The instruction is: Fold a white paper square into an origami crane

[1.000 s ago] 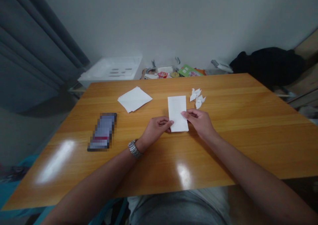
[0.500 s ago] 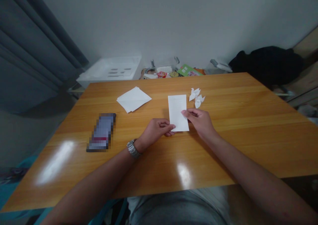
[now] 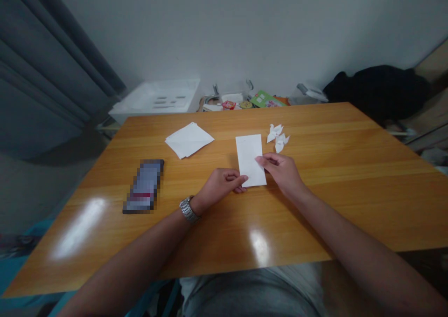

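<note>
A white rectangular sheet of paper (image 3: 249, 156) is held up just over the table, its long side running away from me. My left hand (image 3: 226, 184) pinches its near left corner, thumb on top and fingers underneath. On the right edge, about halfway along, my right hand (image 3: 280, 168) grips the paper between thumb and fingers. Two small folded white paper birds (image 3: 278, 137) sit just beyond my right hand. Farther left lies a stack of white paper sheets (image 3: 189, 140), turned cornerwise.
A phone (image 3: 144, 186) with a blurred screen lies on the wooden table (image 3: 336, 168) at the left. Behind the table's far edge are a white plastic tray (image 3: 157, 95), a green booklet (image 3: 268, 99) and small packets. Dark cloth (image 3: 376, 91) is heaped at the back right.
The sheet has tilted slightly, its far end shifting a little to the left. Both hands keep their hold in nearly the same place.
</note>
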Tool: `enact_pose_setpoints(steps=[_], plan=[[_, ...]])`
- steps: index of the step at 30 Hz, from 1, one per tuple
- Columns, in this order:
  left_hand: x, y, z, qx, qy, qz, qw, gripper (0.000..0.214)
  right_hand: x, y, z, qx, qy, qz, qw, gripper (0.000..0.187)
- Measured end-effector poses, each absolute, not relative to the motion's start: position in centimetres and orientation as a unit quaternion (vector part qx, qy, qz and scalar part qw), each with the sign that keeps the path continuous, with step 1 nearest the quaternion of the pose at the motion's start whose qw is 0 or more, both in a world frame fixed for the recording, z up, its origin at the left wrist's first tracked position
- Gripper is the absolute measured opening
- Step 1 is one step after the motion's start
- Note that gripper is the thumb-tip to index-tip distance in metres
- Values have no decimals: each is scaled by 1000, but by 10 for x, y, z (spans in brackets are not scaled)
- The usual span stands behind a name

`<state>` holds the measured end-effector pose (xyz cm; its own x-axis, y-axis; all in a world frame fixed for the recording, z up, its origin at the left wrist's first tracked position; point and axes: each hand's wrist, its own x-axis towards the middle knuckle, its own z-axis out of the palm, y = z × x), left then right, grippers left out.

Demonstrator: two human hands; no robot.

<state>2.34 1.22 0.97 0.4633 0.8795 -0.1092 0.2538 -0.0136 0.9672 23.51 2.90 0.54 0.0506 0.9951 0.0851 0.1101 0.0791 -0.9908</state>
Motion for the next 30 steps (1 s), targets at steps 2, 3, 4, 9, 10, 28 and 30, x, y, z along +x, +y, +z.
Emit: enact_pose_setpoints(steps=[2, 3, 4, 9, 10, 28, 30], plan=[[23, 13, 8, 670, 417, 297, 537, 41, 236, 30, 5, -513, -540, 453, 489, 36], [23, 15, 8, 671, 410, 316, 530, 41, 237, 30, 5, -510, -547, 461, 477, 36], [23, 16, 7, 662, 407, 344, 527, 40, 238, 30, 5, -506, -558, 469, 462, 36], [19, 25, 7, 623, 431, 465, 458, 41, 242, 28, 5, -466, -651, 482, 357, 36], [18, 26, 7, 624, 435, 469, 449, 41, 242, 28, 5, -459, -668, 478, 339, 36], [13, 30, 2, 600, 488, 492, 400, 17, 253, 37, 1, -506, -626, 450, 387, 35], [12, 30, 1, 614, 481, 486, 393, 18, 253, 38, 1, -508, -615, 454, 398, 34]])
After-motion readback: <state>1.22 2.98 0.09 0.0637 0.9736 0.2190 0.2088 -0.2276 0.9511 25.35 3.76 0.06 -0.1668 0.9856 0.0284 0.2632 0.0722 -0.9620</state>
